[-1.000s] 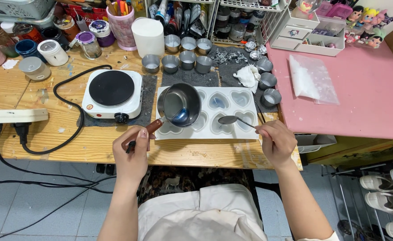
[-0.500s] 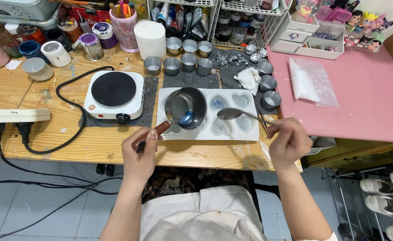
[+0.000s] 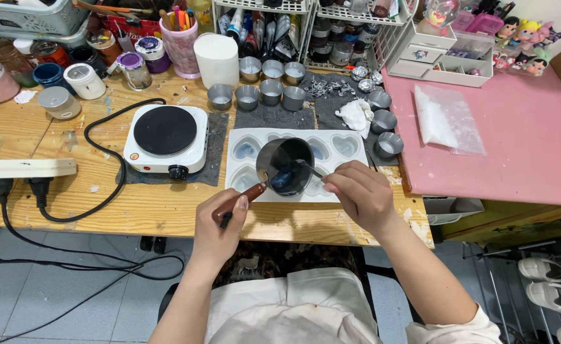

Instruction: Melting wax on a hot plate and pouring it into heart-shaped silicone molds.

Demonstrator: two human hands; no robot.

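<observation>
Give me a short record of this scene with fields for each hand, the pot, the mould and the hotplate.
left hand: grips the brown handle of the small metal pot
right hand: holds a spoon dipped into the pot
pot: tilted, blue liquid inside, over the mould
mould: white tray of heart-shaped cavities
hotplate: white, nothing on it, left of the mould

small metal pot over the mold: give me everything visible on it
The small metal pot is round, dark and shiny inside, with blue liquid pooled at the bottom. A brown wooden-looking handle runs toward the person, gripped by the left hand. It is tilted over the white heart-shaped mold. The right hand holds a spoon reaching into it.
</observation>
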